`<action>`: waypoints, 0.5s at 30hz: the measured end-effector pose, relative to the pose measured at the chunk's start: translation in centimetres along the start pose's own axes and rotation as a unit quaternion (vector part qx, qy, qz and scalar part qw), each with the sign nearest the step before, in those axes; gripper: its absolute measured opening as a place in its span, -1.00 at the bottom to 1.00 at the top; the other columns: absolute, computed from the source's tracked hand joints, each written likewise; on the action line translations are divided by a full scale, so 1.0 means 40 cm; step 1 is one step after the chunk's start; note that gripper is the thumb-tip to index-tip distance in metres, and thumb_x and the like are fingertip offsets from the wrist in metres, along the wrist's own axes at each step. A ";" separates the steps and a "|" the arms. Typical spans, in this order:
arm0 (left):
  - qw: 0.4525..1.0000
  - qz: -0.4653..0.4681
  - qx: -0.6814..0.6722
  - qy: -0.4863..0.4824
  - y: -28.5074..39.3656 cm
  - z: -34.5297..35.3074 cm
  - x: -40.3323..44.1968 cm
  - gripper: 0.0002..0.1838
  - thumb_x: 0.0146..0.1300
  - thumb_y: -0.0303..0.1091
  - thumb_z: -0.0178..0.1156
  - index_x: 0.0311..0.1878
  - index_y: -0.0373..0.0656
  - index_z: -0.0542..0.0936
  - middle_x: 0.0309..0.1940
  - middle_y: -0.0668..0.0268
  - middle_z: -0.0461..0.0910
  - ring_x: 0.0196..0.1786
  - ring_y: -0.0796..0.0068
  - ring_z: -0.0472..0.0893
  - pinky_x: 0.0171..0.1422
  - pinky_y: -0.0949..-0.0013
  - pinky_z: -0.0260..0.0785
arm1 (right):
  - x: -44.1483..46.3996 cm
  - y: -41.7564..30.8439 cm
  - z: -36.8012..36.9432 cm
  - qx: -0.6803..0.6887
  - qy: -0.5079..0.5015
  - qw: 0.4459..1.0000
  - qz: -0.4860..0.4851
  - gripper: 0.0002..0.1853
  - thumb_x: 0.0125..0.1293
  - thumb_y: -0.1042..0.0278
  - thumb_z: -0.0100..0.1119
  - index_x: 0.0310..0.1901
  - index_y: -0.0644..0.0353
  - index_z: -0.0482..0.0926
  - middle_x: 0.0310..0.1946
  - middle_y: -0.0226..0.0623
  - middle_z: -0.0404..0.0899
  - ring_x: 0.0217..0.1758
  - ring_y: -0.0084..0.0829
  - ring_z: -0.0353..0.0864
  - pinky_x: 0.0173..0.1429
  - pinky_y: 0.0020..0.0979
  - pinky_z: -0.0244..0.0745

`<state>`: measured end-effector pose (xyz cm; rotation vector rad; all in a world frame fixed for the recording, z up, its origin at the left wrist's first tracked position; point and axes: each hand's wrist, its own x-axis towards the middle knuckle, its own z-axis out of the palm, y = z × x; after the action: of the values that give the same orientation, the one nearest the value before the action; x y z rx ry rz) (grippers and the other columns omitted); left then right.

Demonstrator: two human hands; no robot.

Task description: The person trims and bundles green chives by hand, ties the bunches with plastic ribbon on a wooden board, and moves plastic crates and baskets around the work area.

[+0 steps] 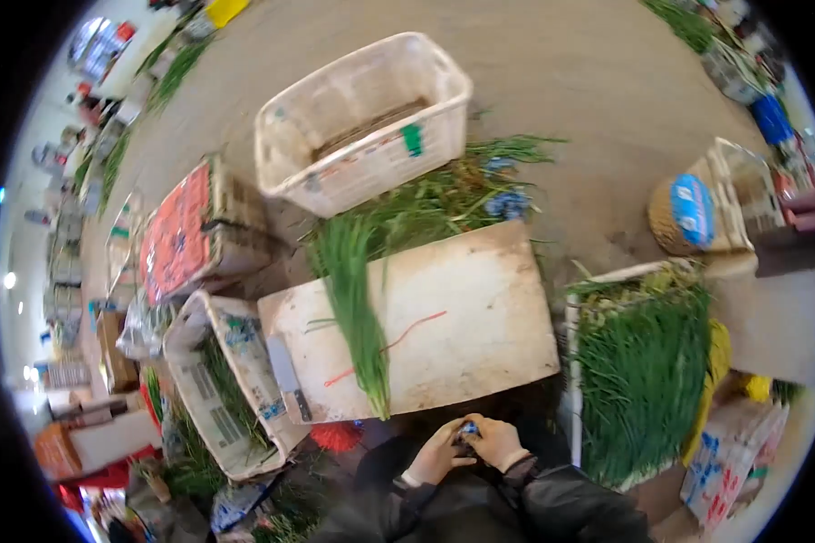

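Close to my body, below the white board [480, 308], my left hand [433, 454] and my right hand [498, 442] meet with bent fingers around a small dark and bluish thing [468, 429]. It is too small and too covered to name. On the board lies a bunch of long green stalks, like chives or scallions [358, 317]; its leafy end hangs over the far edge. A thin red tie [415, 328] runs beneath the bunch. At the board's left edge rests a knife [282, 366] with a dark handle.
Beyond the board stands a large white crate [362, 176] beside loose greens [426, 199] on the floor. A crate packed with green stalks [643, 380] is at right. Another white crate [208, 398] and a red-covered crate [181, 226] stand left.
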<state>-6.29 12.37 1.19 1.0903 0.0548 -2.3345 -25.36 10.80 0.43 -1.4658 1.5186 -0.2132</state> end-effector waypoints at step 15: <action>0.788 0.183 0.502 0.304 0.241 0.039 0.170 -0.63 0.49 -0.26 0.27 0.20 -0.33 0.59 -0.18 0.12 0.73 -0.15 0.28 0.73 -0.05 0.25 0.60 | -0.006 0.108 -0.428 0.082 0.127 0.961 0.231 -0.34 0.47 -0.24 0.21 0.16 0.32 0.51 -0.16 0.31 0.71 -0.01 0.34 0.69 0.09 0.15 0.57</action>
<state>-6.06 0.65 -0.80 2.0717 -1.1678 -1.4836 -40.57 3.92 6.22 -0.9456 1.9558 -0.2438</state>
